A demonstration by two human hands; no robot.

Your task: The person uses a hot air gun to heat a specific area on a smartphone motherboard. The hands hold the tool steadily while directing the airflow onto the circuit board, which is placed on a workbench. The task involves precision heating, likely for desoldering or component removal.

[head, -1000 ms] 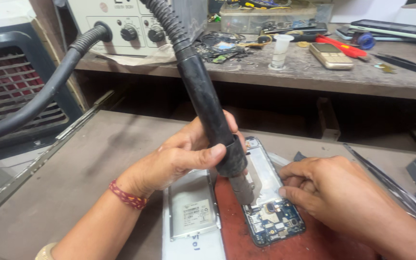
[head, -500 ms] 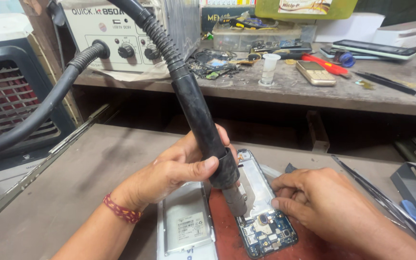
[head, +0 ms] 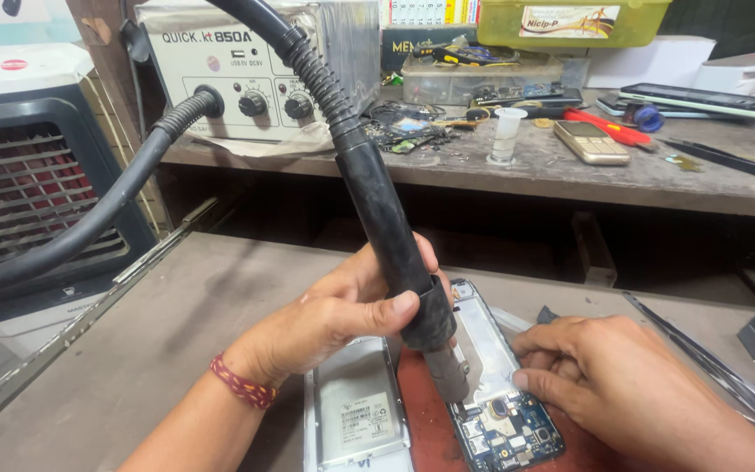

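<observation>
My left hand (head: 329, 319) grips the black handle of a hot-air tool (head: 391, 236), whose metal nozzle (head: 449, 378) points down at an opened phone (head: 495, 385). The phone lies face down on a red mat (head: 421, 428), with its blue circuit board (head: 509, 433) bared at the near end. My right hand (head: 622, 385) rests on the phone's right edge and steadies it, fingers curled. A removed silver phone panel (head: 356, 415) lies just left of the phone, under my left wrist.
The tool's ribbed hose (head: 98, 214) runs back to a grey hot-air station (head: 246, 79) on the rear shelf. That shelf holds a small gold phone (head: 591, 142), a white cup (head: 507, 134), tools and parts boxes. Tweezers (head: 701, 358) lie at right; a cooler (head: 28, 175) stands at left.
The view has tilted up a little. My left hand keeps the nozzle over the phone's board, and my right hand stays on the phone's edge.
</observation>
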